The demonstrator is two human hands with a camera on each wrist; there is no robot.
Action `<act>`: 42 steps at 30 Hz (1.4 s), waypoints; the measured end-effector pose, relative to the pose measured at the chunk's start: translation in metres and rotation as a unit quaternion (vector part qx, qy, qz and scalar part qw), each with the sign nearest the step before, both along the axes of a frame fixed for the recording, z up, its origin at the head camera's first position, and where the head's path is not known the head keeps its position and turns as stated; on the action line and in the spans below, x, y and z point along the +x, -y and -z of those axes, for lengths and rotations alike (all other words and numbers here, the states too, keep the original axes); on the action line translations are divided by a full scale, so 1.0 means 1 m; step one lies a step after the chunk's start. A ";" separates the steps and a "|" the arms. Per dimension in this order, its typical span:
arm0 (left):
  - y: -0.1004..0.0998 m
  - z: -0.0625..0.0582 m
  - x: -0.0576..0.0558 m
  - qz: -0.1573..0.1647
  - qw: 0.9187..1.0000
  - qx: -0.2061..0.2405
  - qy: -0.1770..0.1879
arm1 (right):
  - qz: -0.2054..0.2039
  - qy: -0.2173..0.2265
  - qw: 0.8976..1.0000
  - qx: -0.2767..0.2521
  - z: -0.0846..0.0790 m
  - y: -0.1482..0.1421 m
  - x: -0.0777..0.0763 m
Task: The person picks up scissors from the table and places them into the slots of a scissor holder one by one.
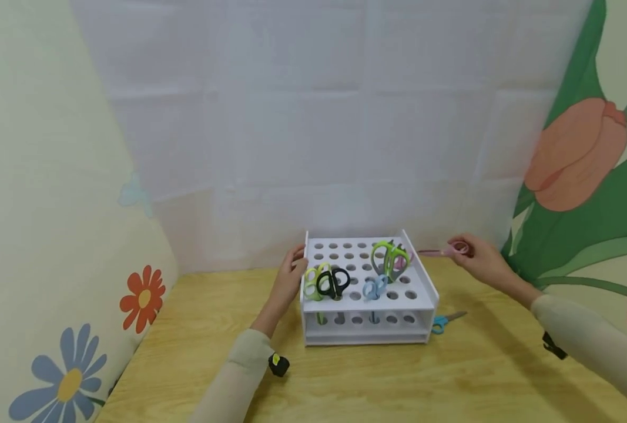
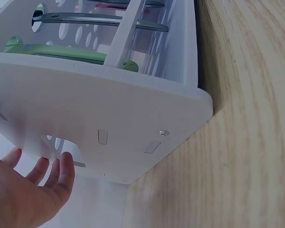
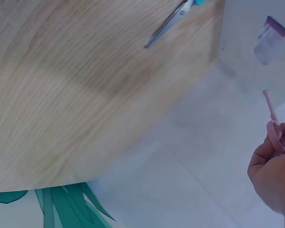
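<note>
A white rack (image 1: 368, 305) with rows of round holes stands on the table. My left hand (image 1: 290, 275) rests its fingers against the rack's left side, near a cut-out slot in the left wrist view. To the right of the rack, my right hand (image 1: 479, 258) pinches pink scissors (image 1: 447, 251) by the handles, their tip pointing toward the rack. Standing in the holes are yellow-green scissors (image 1: 311, 289), black scissors (image 1: 337, 295), light blue scissors (image 1: 375, 288) and green-and-grey scissors (image 1: 389, 258). A pink handle (image 1: 401, 261) shows behind the green one.
Teal-handled scissors (image 1: 440, 323) lie on the wooden table (image 1: 371, 382) close to the rack's right front corner. White sheeting (image 1: 345, 147) hangs behind the table, and flower-patterned walls (image 1: 572, 158) flank it on both sides.
</note>
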State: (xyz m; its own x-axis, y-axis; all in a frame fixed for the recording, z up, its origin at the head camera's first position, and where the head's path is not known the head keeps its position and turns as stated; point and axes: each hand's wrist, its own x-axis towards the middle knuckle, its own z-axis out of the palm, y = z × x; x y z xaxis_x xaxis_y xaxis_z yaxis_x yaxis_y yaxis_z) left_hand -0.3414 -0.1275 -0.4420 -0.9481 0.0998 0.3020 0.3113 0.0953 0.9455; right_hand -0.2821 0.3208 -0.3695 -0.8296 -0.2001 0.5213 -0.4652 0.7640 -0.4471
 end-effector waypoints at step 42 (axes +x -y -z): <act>0.002 0.004 -0.002 0.008 1.000 0.014 0.004 | -0.137 -0.219 0.966 0.026 -0.091 0.124 0.050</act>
